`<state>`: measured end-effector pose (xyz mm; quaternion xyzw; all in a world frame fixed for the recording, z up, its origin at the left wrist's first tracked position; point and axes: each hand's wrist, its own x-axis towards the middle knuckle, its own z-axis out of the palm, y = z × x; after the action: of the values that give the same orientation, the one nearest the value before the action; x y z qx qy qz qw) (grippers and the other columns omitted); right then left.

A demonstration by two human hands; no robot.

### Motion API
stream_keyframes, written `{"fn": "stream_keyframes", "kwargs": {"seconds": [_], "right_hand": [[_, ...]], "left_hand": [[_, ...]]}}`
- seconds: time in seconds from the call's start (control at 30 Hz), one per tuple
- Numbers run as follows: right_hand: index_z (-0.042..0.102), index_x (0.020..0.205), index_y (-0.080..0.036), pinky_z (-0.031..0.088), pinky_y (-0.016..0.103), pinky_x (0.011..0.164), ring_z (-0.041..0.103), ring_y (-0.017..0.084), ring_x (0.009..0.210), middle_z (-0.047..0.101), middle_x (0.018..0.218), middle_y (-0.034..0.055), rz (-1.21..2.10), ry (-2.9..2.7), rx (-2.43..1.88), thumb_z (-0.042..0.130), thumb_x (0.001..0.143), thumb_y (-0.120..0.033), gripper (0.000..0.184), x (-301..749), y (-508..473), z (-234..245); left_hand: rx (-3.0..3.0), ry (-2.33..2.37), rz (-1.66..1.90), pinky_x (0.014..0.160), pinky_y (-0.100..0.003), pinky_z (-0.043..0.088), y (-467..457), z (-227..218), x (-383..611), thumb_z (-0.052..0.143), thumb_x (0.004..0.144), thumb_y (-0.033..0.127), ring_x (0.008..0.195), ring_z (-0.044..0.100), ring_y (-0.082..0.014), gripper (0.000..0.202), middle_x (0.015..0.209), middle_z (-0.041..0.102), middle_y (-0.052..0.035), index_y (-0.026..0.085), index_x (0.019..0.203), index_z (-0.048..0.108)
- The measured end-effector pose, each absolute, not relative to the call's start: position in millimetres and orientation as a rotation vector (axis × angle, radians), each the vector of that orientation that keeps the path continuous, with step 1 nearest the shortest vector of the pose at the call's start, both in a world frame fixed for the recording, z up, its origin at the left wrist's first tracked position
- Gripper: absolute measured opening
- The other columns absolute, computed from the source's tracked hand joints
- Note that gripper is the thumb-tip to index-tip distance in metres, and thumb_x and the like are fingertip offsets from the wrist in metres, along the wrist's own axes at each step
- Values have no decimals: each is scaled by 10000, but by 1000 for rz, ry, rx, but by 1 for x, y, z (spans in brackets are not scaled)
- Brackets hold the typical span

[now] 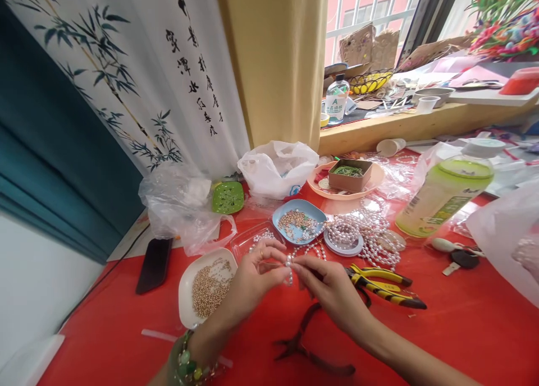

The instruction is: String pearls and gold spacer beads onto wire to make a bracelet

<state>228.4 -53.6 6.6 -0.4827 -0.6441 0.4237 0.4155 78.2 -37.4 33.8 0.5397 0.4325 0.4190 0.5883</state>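
A short string of white pearl beads is pinched between my two hands above the red tabletop. My left hand, with a ring on one finger and a green bead bracelet at the wrist, grips one side with thumb and fingers. From the right, my right hand pinches the same beads at the fingertips. Under and left of my left hand lies a white dish of small gold beads. A blue dish with gold and green beads sits beyond the hands. Dark-handled pliers lie below them.
Yellow-black pliers and keys lie at right, near a green-labelled bottle. Strands of pearl beads pile behind. A phone, plastic bags and a green dish stand left and back.
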Motion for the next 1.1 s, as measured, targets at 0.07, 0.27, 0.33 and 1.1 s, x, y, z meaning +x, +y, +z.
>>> {"fn": "stream_keyframes", "kwargs": {"seconds": [0.07, 0.27, 0.33, 1.1], "right_hand": [[581, 690, -157, 375, 193, 452, 446, 86, 468, 491, 533, -33, 1181, -1621, -1171, 426, 859, -284, 263, 225, -59, 2], [623, 786, -170, 460, 260, 613, 566, 147, 665, 631, 727, 27, 1039, -1825, -1211, 455, 849, -218, 185, 239, -75, -10], [606, 952, -181, 455, 357, 757, 566, 208, 864, 633, 953, 85, 655, -1989, -1318, 448, 852, -206, 189, 257, -78, -17], [535, 630, -208, 472, 251, 560, 545, 170, 691, 526, 842, 51, 1052, -1798, -1309, 508, 758, -274, 146, 314, -82, -7]], "left_hand": [[1225, 966, 941, 710, -252, 442, -39, 32, 79, 632, 629, 152, 843, 574, -162, 47, 971, 627, -50, 156, 610, 590], [1133, 1000, 907, 728, -258, 447, -38, 23, 79, 644, 668, 188, 704, 601, -139, 61, 750, 687, -43, 139, 690, 614], [1091, 1022, 929, 730, -267, 459, -37, 22, 79, 647, 674, 206, 667, 604, -130, 88, 746, 691, -44, 134, 696, 602], [1347, 1301, 1100, 635, -241, 494, -40, 33, 79, 690, 629, 218, 654, 619, -155, 50, 678, 694, -24, 170, 641, 682]]}}
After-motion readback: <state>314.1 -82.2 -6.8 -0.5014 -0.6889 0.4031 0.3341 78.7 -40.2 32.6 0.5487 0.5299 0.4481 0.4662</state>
